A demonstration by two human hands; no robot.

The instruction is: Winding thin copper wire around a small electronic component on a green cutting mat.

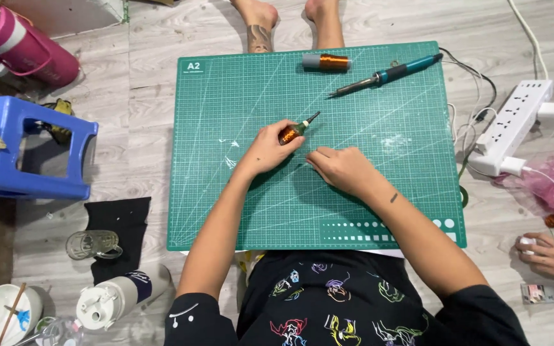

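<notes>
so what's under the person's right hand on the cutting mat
The right hand lies flat on the green cutting mat, fingers pressed down. Whatever it may pin is covered; only mat shows around it.

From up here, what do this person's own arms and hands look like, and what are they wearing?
Both arms are bare from the elbows down. The left hand and right hand wear no gloves or rings that show. A small dark mark sits on the right forearm. Black short sleeves belong to a black shirt with colourful outline drawings.

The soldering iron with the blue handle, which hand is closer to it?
Right. The right hand lies on the mat below the soldering iron; the left hand, holding a small copper-wound coil, sits farther to its left.
</notes>
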